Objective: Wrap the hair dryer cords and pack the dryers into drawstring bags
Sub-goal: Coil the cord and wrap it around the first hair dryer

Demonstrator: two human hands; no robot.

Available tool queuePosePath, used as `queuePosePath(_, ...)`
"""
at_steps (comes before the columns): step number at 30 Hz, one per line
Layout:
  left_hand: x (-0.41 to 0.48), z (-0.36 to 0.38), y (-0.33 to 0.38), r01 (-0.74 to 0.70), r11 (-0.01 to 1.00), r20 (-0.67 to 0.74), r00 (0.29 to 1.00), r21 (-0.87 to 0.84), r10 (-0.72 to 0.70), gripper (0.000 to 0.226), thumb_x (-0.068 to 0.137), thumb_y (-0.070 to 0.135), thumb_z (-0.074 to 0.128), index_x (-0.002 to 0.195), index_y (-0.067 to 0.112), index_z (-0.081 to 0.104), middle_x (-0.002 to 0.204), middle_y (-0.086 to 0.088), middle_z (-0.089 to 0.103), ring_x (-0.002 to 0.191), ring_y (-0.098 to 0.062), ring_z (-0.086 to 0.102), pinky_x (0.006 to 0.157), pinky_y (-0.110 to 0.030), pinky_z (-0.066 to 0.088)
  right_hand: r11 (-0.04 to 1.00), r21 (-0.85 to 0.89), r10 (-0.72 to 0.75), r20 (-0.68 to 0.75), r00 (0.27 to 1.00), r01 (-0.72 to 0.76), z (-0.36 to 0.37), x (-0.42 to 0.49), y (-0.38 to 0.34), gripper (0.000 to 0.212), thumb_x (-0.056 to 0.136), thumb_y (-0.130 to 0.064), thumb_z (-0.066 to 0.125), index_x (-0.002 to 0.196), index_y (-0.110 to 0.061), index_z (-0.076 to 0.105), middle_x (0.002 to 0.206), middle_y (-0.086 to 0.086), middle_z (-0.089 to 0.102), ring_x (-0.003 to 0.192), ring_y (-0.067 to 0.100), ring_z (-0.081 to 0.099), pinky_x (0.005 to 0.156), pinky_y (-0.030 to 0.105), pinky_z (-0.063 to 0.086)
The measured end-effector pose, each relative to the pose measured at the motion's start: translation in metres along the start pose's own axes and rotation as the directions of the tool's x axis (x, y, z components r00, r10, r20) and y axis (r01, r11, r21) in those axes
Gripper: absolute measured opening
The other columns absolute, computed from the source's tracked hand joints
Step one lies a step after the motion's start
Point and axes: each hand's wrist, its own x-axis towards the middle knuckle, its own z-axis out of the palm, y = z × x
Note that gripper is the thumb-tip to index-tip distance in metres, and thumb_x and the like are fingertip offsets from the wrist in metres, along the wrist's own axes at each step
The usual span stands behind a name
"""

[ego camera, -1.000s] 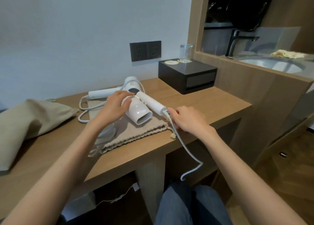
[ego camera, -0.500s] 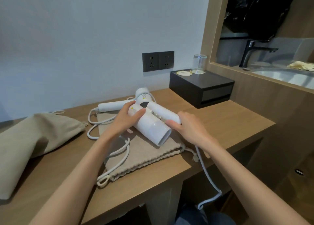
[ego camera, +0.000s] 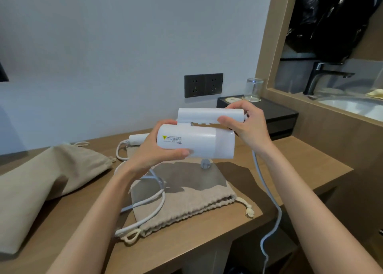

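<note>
A white hair dryer [ego camera: 199,142] is held up above the desk, its handle folded against the barrel. My left hand [ego camera: 154,149] grips the barrel's rear end. My right hand [ego camera: 246,124] grips the free end of the folded handle. Its cord [ego camera: 267,193] hangs from that hand down past the desk's front edge. Below lies a flat beige drawstring bag [ego camera: 186,203]. A second white dryer [ego camera: 137,139] lies behind my left hand, mostly hidden, its cord [ego camera: 149,213] looping over the bag. Another beige bag [ego camera: 41,180], bulging, lies at the left.
The wooden desk [ego camera: 300,166] ends close in front of me. A black box [ego camera: 279,118] with a glass [ego camera: 253,89] on it stands at the back right. A black wall socket [ego camera: 204,85] is behind. A sink and tap lie beyond the right partition.
Both hands have lifted the dryer off the bag into the air and turned it level. The handle, which stuck out before, now lies folded along the barrel.
</note>
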Motion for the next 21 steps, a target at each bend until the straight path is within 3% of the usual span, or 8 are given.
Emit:
queuePosePath(6,0.004,0.008,0.004,-0.060,0.908,-0.238,0.970,-0.414,-0.044,0.085,0.048,0.038,0.084,0.126,0.027,0.052,0.117,-0.007,0.064,0.100,-0.020,0.067,0.068,-0.036,0.058,0.997,0.060,0.061,-0.060,0.996,-0.057,0.018,0.001,0.001,0.041,0.077,-0.030,0.080,0.101,-0.010,0.053,0.088,-0.010,0.055,0.072,-0.005,0.057,0.060,0.019,0.050)
queuePosePath(8,0.005,0.014,0.004,-0.139,0.838,-0.318,0.947,-0.528,-0.044,0.098,0.055,0.036,0.090,0.138,0.020,0.043,0.126,-0.013,0.061,0.107,-0.026,0.066,0.075,-0.044,0.058,0.990,0.119,0.090,-0.103,0.991,-0.077,0.025,-0.002,-0.006,0.043,0.078,-0.030,0.079,0.102,-0.012,0.048,0.086,-0.009,0.054,0.070,-0.006,0.057,0.060,0.023,0.050)
queuePosePath(10,0.005,0.028,0.006,-0.247,0.750,-0.436,0.898,-0.613,-0.060,0.103,0.060,0.033,0.088,0.145,0.025,0.031,0.130,-0.011,0.059,0.111,-0.026,0.064,0.079,-0.047,0.057,0.989,0.134,0.074,-0.119,0.990,-0.058,0.035,-0.008,-0.015,0.043,0.081,-0.031,0.076,0.103,-0.015,0.043,0.086,-0.009,0.051,0.071,-0.004,0.056,0.062,0.029,0.051)
queuePosePath(12,0.004,0.038,0.011,-0.318,0.715,-0.523,0.849,-0.622,-0.077,0.098,0.067,0.027,0.079,0.145,0.037,0.021,0.126,0.000,0.060,0.108,-0.017,0.065,0.078,-0.043,0.058,0.988,0.153,0.041,-0.058,0.997,-0.031,0.044,-0.017,-0.024,0.041,0.086,-0.031,0.072,0.107,-0.018,0.039,0.089,-0.008,0.051,0.075,-0.001,0.058,0.062,0.030,0.050)
queuePosePath(15,0.001,0.026,0.016,-0.364,0.739,-0.579,0.814,-0.567,-0.043,0.093,0.081,0.019,0.072,0.145,0.049,0.012,0.123,0.008,0.059,0.100,-0.011,0.067,0.079,-0.042,0.058,0.972,0.210,0.053,0.228,0.972,-0.103,0.046,-0.025,-0.032,0.036,0.094,-0.030,0.059,0.115,-0.019,0.033,0.089,-0.003,0.055,0.065,0.004,0.058,0.054,0.020,0.045)
queuePosePath(16,0.001,0.017,0.017,-0.370,0.756,-0.596,0.802,-0.539,-0.032,0.091,0.084,0.018,0.070,0.146,0.049,0.011,0.125,0.009,0.058,0.098,-0.010,0.067,0.080,-0.040,0.058,0.959,0.215,0.097,0.367,0.925,-0.186,0.044,-0.026,-0.032,0.033,0.095,-0.034,0.055,0.117,-0.020,0.035,0.082,0.000,0.056,0.054,0.006,0.051,0.047,0.018,0.040)
queuePosePath(18,0.000,0.001,0.022,-0.359,0.784,-0.622,0.782,-0.507,-0.044,0.086,0.088,0.020,0.066,0.148,0.049,0.011,0.129,0.011,0.057,0.094,-0.009,0.068,0.079,-0.036,0.058,0.904,0.206,0.168,0.633,0.756,-0.374,0.037,-0.028,-0.023,0.037,0.091,-0.049,0.046,0.111,-0.017,0.048,0.064,0.001,0.049,0.042,0.009,0.034,0.039,0.018,0.029)
queuePosePath(21,0.001,-0.020,0.019,-0.338,0.755,-0.582,0.810,-0.562,-0.071,0.084,0.087,0.024,0.067,0.148,0.048,0.015,0.136,0.001,0.056,0.096,-0.016,0.068,0.084,-0.042,0.056,0.820,0.064,0.270,0.833,0.484,-0.568,0.023,-0.034,-0.009,0.056,0.079,-0.068,0.040,0.076,-0.013,0.055,0.051,-0.005,0.030,0.041,0.007,0.022,0.040,0.019,0.021)
